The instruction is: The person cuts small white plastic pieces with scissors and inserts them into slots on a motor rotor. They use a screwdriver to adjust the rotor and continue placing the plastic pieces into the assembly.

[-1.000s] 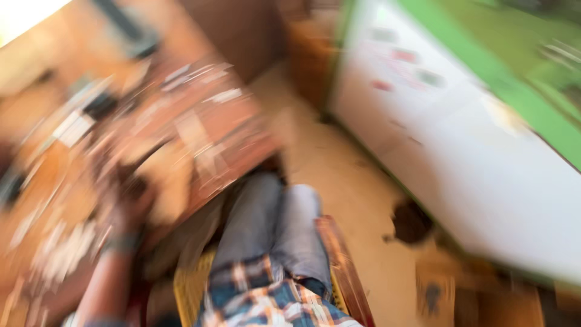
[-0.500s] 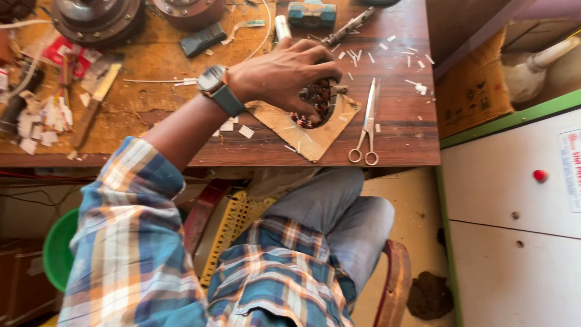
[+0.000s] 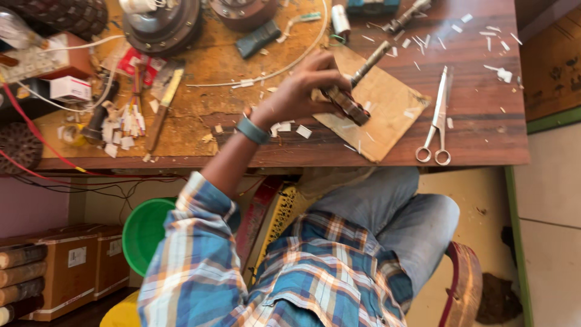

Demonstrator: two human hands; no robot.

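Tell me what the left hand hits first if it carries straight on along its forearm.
Gripping a dark metal part on the cardboard, the left hand would probably reach the grey metal tool at the far edge of the table first; the scissors lie off that line.

Scissors [image 3: 437, 118] beside cardboard [image 3: 387, 106]; clutter leftward.

We see the bench [image 3: 472, 121] in bright, even daylight, and its warm brown wood shows no harsh glare. Shadows are soft and short: one lies under the hand [image 3: 305, 91], another beside the scissors [image 3: 437, 118]. The space beneath the bench is dimmer. We find the frame sharp throughout, with mild wide-angle bending near the edges.
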